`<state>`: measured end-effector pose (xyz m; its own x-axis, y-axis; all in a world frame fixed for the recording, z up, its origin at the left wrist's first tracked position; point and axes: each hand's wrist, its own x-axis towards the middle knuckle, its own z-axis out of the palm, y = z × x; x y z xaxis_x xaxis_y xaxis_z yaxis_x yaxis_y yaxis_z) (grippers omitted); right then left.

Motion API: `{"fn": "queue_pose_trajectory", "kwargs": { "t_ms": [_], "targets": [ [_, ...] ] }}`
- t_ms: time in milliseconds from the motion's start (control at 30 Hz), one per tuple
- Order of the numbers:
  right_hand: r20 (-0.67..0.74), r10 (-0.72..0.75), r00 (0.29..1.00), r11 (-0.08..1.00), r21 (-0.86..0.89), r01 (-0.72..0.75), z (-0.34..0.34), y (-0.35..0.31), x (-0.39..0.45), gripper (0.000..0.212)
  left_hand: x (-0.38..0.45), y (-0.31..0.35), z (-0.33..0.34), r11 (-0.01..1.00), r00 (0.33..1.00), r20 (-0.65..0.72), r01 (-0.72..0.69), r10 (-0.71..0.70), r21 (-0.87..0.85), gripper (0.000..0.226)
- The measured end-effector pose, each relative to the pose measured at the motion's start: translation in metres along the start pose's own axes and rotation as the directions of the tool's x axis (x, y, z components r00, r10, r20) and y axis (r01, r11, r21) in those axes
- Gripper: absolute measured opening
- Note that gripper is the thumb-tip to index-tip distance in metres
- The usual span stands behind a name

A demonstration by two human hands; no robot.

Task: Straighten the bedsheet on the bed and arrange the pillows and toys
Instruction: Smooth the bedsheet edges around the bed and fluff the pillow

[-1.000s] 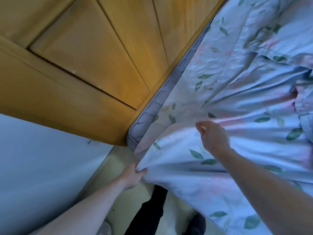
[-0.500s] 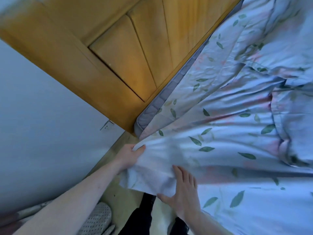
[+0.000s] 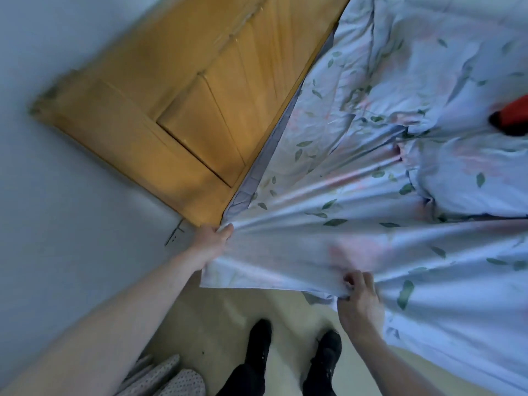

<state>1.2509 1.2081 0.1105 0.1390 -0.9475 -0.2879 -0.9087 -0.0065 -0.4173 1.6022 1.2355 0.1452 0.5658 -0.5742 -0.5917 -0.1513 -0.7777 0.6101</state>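
Head view, looking down: two dark shoes stand on pale floor at bottom centre. Above them, the right hand, flat half a second ago, now pinches the leaf-print bedsheet hem, while the left hand grips its corner by the wooden headboard. The sheet is pulled taut, so straightening is underway. A red object lies far right. No writing is readable.

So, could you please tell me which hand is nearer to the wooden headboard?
Left. The left hand grips the bedsheet just below the headboard corner; the right hand pinches the sheet's edge farther away.
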Motion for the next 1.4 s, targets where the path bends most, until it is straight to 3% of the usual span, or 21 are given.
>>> {"fn": "queue_pose_trajectory", "kwargs": {
  "t_ms": [100, 300, 500, 767, 900, 1167, 1200, 1267, 1333, 1400],
  "targets": [
    [0.155, -0.083, 0.984, 0.982, -0.158, 0.107, -0.026, -0.004, -0.022, 0.013, -0.003, 0.007, -0.014, 0.978, 0.992, 0.033, -0.127, 0.123, 0.164, 0.052],
    [0.313, -0.222, 0.923, 0.943, -0.174, 0.285, -0.053, -0.033, -0.033, 0.011, 0.004, -0.018, -0.033, 0.942, 0.985, 0.036, -0.17, 0.167, 0.289, 0.053],
    [0.37, -0.269, 0.889, 0.942, -0.092, 0.323, -0.027, -0.088, -0.058, 0.018, 0.031, -0.042, -0.071, 0.888, 0.985, -0.038, -0.135, 0.168, 0.439, 0.054],
    [0.404, -0.108, 0.908, 0.929, -0.285, 0.237, -0.006, -0.096, -0.056, 0.027, 0.044, -0.066, -0.069, 0.864, 0.996, 0.078, -0.075, 0.042, 0.498, 0.053],
    [0.461, -0.078, 0.884, 0.892, -0.363, 0.268, -0.005, -0.079, -0.063, 0.031, 0.037, -0.078, -0.052, 0.876, 0.993, 0.11, -0.083, 0.034, 0.474, 0.041],
    [0.463, -0.059, 0.884, 0.903, -0.352, 0.245, -0.008, -0.074, -0.067, 0.031, 0.02, -0.09, -0.03, 0.835, 0.996, 0.082, -0.058, 0.016, 0.547, 0.009],
    [0.46, -0.063, 0.885, 0.902, -0.353, 0.248, -0.009, -0.076, -0.066, 0.03, 0.011, -0.084, -0.029, 0.815, 0.996, 0.069, -0.087, 0.058, 0.573, 0.007],
    [0.457, -0.064, 0.887, 0.906, -0.346, 0.244, -0.01, -0.08, -0.066, 0.029, -0.018, -0.074, -0.017, 0.746, 0.959, 0.153, -0.281, 0.238, 0.604, 0.023],
    [0.453, -0.055, 0.89, 0.913, -0.338, 0.228, -0.013, -0.085, -0.068, 0.03, -0.065, -0.062, 0.006, 0.68, 0.847, 0.38, -0.527, 0.372, 0.511, 0.042],
    [0.457, -0.054, 0.888, 0.915, -0.333, 0.227, -0.015, -0.086, -0.069, 0.028, -0.105, -0.059, 0.04, 0.62, 0.744, 0.563, -0.642, 0.36, 0.452, 0.064]
  ]
}}
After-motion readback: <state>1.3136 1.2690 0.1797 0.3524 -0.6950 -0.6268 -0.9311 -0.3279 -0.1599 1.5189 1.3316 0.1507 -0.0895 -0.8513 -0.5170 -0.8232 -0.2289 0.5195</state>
